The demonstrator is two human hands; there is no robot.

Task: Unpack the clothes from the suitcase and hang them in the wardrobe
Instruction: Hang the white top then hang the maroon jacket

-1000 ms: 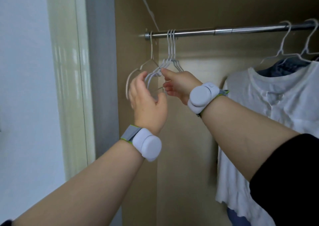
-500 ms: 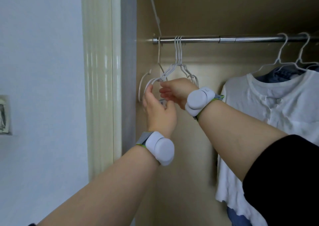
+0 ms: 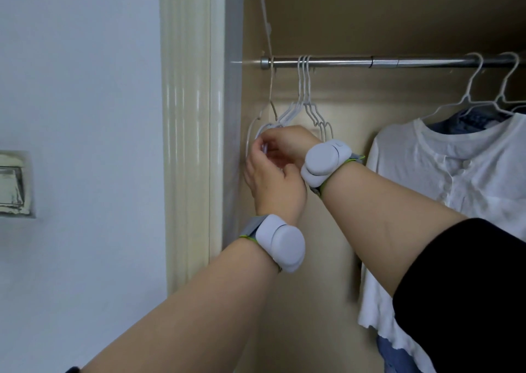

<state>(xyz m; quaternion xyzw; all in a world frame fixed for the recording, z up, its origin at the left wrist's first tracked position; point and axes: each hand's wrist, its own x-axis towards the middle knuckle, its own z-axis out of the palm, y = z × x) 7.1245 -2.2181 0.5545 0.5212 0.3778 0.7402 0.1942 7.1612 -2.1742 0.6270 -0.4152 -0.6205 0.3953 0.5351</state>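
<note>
The empty hangers (image 3: 306,108) are thin white wire, three or so hooked side by side near the left end of the rod (image 3: 341,62). Expect them to be very light and springy, and prone to snagging on one another (their shoulders overlap, so lifting one may drag its neighbours). The best hold is probably on the neck just under the hook, where a single wire can be told from the rest, or on one shoulder once it has been parted from the bunch.

Both of your hands are at the hangers' left shoulders, below the hooks. Your left grip (image 3: 271,180) reaches up from beneath with thumb and fingertips pinching a white wire. Your right grip (image 3: 286,142) comes in from the right and sits just above and behind it, fingers curled in on the same bunch, though the left hides exactly which wire it holds. The hooks sit on the rod well above both grips.

Further left, one more hanger (image 3: 272,93) hangs by the rod's very end. Toward the rod's right end a white shirt (image 3: 455,190) is hung already, with a blue garment (image 3: 469,118) behind it.
</note>
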